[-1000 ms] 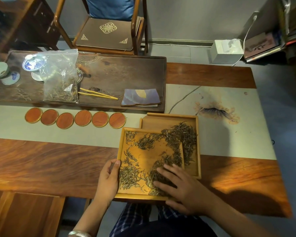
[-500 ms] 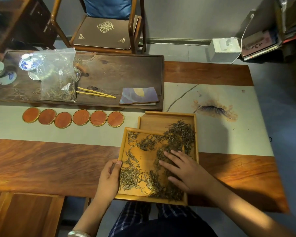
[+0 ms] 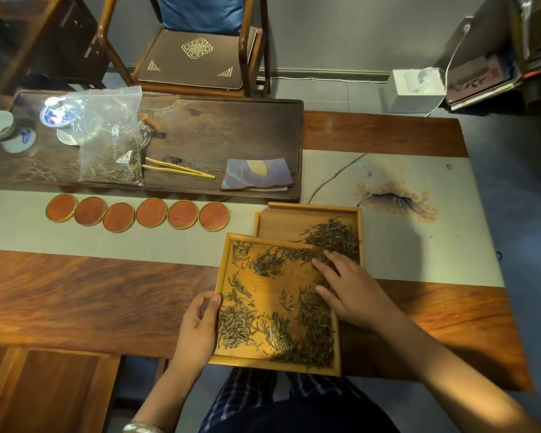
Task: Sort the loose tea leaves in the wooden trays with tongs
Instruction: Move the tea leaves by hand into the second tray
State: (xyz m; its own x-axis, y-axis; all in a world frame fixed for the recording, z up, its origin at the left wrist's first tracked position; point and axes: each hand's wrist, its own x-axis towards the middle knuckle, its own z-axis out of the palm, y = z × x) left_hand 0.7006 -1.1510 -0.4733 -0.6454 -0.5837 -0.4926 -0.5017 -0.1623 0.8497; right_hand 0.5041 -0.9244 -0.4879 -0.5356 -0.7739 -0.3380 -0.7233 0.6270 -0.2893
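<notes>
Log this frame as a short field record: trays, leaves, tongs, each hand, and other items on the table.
near tray: light wooden square tray, its far right corner overlapping the second tray
far tray: matching wooden tray, partly under the near one
leaves: loose dry tea leaves scattered in both trays
tongs: pale bamboo tongs, unused on the dark wooden tea board
left hand: grips the near tray's left edge
right hand: straight fingers on the leaves
other: six round reddish coasters, clear plastic bag of tea
</notes>
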